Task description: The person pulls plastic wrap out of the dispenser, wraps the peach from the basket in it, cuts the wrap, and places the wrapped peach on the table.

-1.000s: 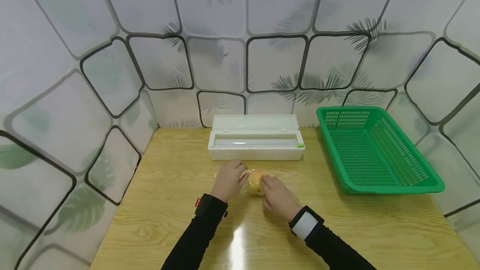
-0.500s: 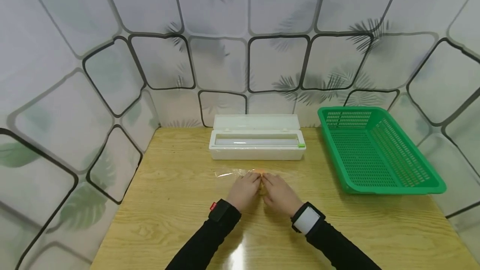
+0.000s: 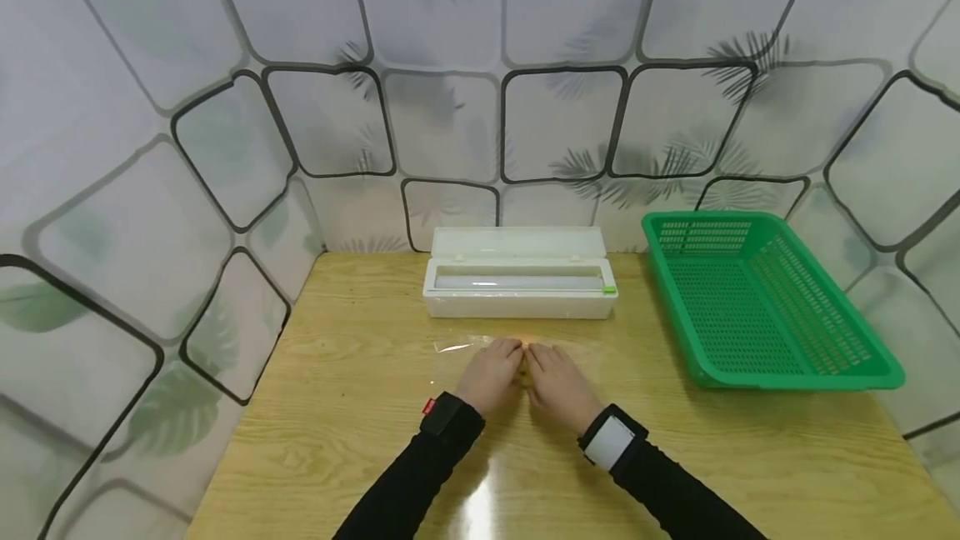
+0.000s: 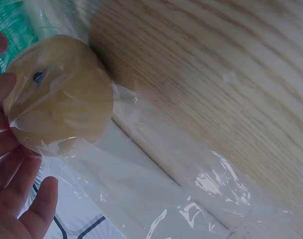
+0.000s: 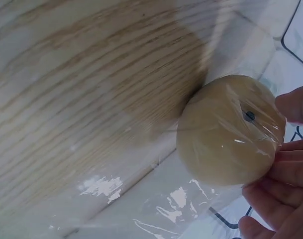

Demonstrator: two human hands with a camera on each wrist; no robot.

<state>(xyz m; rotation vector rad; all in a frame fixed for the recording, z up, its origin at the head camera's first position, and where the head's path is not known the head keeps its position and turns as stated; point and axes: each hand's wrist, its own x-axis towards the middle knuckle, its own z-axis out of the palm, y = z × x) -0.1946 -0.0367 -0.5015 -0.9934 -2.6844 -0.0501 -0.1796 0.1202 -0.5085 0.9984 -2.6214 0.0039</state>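
Note:
A round yellow fruit (image 4: 74, 102), apple-like with a dark spot, sits under clear plastic wrap (image 4: 218, 177). My left hand (image 3: 489, 375) holds one side of it, thumb and curled fingers drawing the film against its skin. From the other side my right hand (image 3: 562, 388) grips the same fruit (image 5: 226, 142) through the wrap. The fingertips of both hands meet over it in the head view, hiding most of it. Loose film spreads over the wooden table beyond the fingers, wrinkled and shiny.
Behind the hands stands a white wrap dispenser box (image 3: 521, 305), its lid raised and a roll inside, with a green slider at its right end. A green plastic basket (image 3: 795, 379) is at the right. Patterned walls enclose the table's (image 3: 337, 407) back and sides.
My left hand has moved right, from the film beside the fruit onto the fruit itself, meeting the right hand. Over the last half second both hands have stayed nearly still.

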